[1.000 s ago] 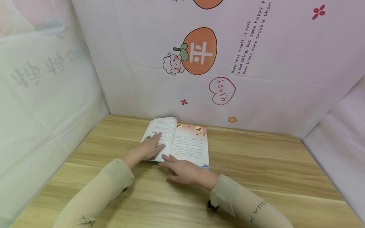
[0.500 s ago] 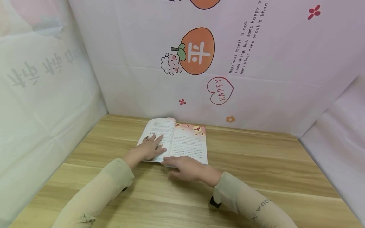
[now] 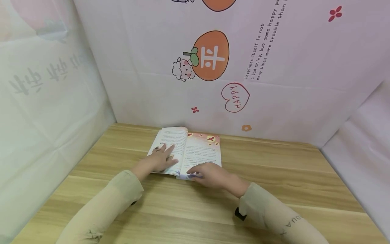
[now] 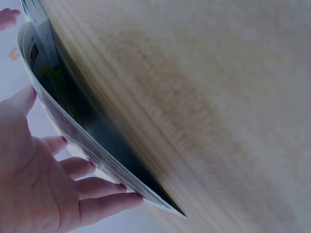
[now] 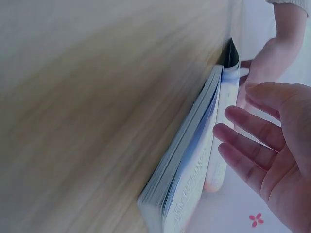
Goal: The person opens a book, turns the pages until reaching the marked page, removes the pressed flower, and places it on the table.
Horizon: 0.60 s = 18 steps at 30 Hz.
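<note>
An open book (image 3: pixel 201 152) lies on the wooden table near the back wall, its pages printed with text and coloured pictures. My left hand (image 3: pixel 159 160) rests spread on the left page, and in the left wrist view its fingertips press the page stack (image 4: pixel 104 150), which bows up from the table underneath. Over the lower part of the right page is my right hand (image 3: pixel 211 174). The right wrist view shows that hand (image 5: pixel 274 145) with loosely bent fingers and nothing held, close above the book's pages (image 5: pixel 189 184).
The wood-grain table (image 3: pixel 274 176) spreads out on both sides of the book. A white sheet (image 3: pixel 146 84) with cartoon prints stands right behind it, and further white sheets (image 3: pixel 55 118) close off the left and right sides.
My right hand has moved right from the book's lower middle edge onto the right page's lower part. My left hand stays on the left page, its fingers shifted slightly.
</note>
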### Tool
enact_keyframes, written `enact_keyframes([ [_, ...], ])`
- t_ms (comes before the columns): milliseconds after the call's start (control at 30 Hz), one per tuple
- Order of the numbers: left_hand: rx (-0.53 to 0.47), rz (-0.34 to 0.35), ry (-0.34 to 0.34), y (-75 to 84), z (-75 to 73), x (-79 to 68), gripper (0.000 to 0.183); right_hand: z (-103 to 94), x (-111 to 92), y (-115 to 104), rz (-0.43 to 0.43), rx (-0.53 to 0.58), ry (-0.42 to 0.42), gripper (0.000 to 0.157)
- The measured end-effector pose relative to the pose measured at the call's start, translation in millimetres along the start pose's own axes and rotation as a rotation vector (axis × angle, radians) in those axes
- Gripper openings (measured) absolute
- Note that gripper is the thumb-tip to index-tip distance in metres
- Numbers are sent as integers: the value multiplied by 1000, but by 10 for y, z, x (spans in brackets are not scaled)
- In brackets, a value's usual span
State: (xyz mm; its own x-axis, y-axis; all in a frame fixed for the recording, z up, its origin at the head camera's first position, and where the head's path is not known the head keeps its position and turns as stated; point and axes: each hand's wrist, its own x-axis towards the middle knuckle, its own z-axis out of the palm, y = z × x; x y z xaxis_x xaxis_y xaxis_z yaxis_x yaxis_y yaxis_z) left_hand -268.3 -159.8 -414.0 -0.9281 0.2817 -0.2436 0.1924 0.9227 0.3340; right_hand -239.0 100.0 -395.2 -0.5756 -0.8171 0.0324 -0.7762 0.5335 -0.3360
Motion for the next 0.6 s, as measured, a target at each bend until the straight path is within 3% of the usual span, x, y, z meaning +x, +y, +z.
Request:
enact_keyframes([
  [600, 6, 20, 7, 24, 5, -13, 79, -110, -283, 335, 81, 38, 19, 16],
])
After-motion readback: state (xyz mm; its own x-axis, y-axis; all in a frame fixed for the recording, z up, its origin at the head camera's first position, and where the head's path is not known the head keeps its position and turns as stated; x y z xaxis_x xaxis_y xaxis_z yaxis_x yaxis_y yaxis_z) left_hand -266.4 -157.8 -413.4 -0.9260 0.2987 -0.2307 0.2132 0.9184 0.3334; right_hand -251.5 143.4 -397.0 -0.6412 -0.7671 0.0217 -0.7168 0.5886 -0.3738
